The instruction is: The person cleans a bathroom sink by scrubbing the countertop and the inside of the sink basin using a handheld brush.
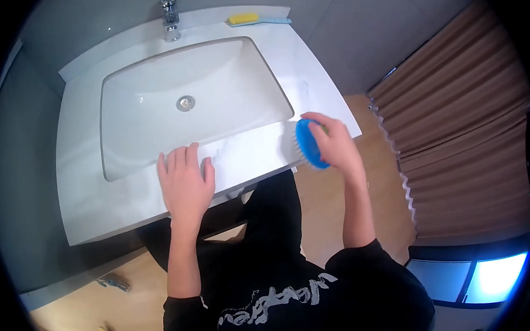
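My right hand (334,142) grips a blue scrub brush (309,144) at the front right corner of the white countertop (247,157). The brush is tilted on its side, its pale bristles facing left; whether they touch the counter I cannot tell. My left hand (186,181) lies flat on the front edge of the counter, fingers spread, fingertips near the rim of the sink. The white sink basin (226,84) has a round metal drain (185,103) in its floor.
A chrome faucet (170,19) stands behind the basin. A long-handled brush with yellow bristles (244,18) lies at the back right of the counter. A brown curtain (453,133) hangs to the right. Small items (113,283) lie on the floor at left.
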A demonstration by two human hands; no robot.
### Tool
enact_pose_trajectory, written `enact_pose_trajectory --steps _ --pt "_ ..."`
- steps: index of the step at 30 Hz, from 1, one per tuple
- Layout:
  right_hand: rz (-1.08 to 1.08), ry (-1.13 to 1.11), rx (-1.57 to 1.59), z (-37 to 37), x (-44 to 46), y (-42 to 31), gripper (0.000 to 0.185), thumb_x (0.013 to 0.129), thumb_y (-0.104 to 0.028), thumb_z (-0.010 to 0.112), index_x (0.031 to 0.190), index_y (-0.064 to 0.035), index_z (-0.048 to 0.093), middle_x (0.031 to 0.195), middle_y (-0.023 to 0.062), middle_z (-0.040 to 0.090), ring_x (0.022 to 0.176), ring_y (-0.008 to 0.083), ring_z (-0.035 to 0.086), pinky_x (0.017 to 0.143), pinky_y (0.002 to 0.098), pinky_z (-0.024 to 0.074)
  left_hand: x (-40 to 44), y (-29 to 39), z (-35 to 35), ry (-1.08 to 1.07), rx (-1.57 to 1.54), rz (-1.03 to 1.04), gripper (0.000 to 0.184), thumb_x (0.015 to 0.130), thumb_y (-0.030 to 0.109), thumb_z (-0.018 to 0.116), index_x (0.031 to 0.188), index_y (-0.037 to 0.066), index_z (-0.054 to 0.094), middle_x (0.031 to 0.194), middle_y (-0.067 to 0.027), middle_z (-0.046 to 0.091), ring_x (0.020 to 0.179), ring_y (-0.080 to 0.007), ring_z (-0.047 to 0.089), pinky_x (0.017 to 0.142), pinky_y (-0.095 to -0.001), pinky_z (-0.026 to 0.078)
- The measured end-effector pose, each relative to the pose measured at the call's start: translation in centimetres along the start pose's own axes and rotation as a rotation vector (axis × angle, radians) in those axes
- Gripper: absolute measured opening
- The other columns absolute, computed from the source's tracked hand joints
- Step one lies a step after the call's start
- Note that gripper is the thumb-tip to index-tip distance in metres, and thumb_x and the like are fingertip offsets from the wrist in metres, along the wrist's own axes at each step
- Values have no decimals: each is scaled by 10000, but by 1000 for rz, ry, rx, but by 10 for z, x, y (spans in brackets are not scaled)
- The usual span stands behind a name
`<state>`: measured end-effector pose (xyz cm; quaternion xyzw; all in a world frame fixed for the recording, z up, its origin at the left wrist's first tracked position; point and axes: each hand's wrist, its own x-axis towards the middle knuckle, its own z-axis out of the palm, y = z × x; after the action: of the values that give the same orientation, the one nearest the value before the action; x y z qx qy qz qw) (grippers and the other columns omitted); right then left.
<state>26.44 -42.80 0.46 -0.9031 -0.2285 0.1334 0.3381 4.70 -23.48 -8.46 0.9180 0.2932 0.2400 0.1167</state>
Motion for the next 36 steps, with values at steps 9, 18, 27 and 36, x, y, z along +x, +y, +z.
enact_pose_trajectory --steps 9,18,27,36 --pt "183 355 -86 -79 84 105 327 974 -188 493 1174 -87 731 781 135 701 499 199 637 455 351 524 -1 0 2 12 9 -11 336 929 203 614 1217 30 616 1134 -126 624 1147 -305 555 1146 -521 325" --pt "-230 -63 -50 25 -10 -13 336 958 -228 559 1213 -55 693 852 224 698 613 275 681 679 389 556 0 -1 2 61 1 10 353 901 231 645 1173 8 642 1071 -128 628 1093 -294 571 1125 -521 348" --pt "73 306 -111 -31 133 39 356 941 -207 502 1185 -92 735 831 152 734 577 226 688 566 355 570 1 0 -4 0 -2 -6 347 925 219 626 1205 15 627 1128 -127 630 1129 -308 567 1144 -527 328" --pt "-92 -21 -34 7 38 -6 355 969 -234 525 1225 -58 697 839 200 717 534 240 659 612 371 552 0 0 -1 50 -5 7 352 894 228 656 1162 -1 651 1066 -126 632 1082 -285 574 1136 -514 341"
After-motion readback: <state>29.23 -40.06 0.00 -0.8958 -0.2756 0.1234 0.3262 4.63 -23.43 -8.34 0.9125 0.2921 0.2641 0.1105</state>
